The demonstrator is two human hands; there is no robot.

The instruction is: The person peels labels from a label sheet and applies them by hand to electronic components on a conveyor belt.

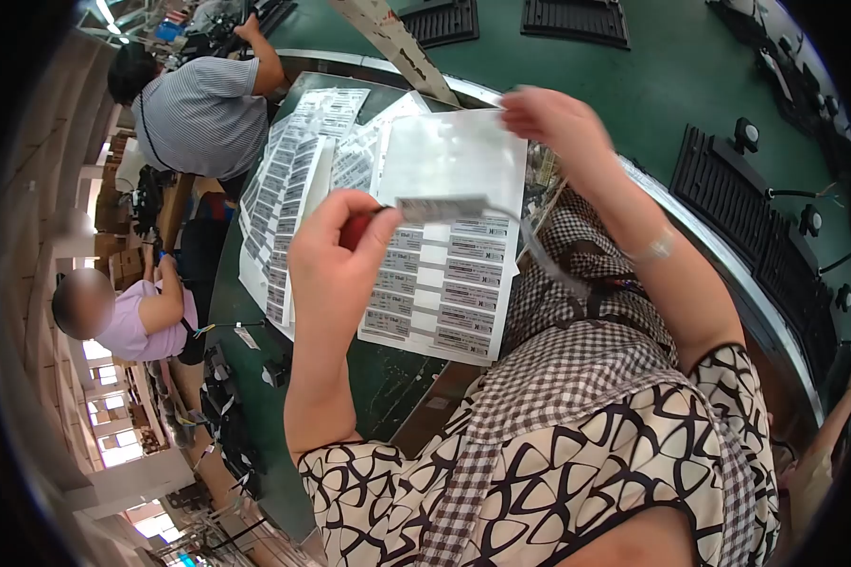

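Observation:
My left hand (336,250) is closed in a pinch at the end of a grey printed label (440,208) with a thin cable (544,260). The cable trails from the label's far end down towards my apron, smeared by motion. Beneath them lies a label sheet (473,326) with rows of grey printed stickers in its lower part. Its upper part is bare, shiny backing. At the sheet's upper right corner is my right hand (563,123), its fingers blurred; I cannot tell whether they hold anything.
More label sheets (298,198) lie piled on the green table to the left. A worn post (392,42) rises behind. Black ribbed lamp housings (723,194) with cables sit on the green surface at right. Two people (208,113) work at left.

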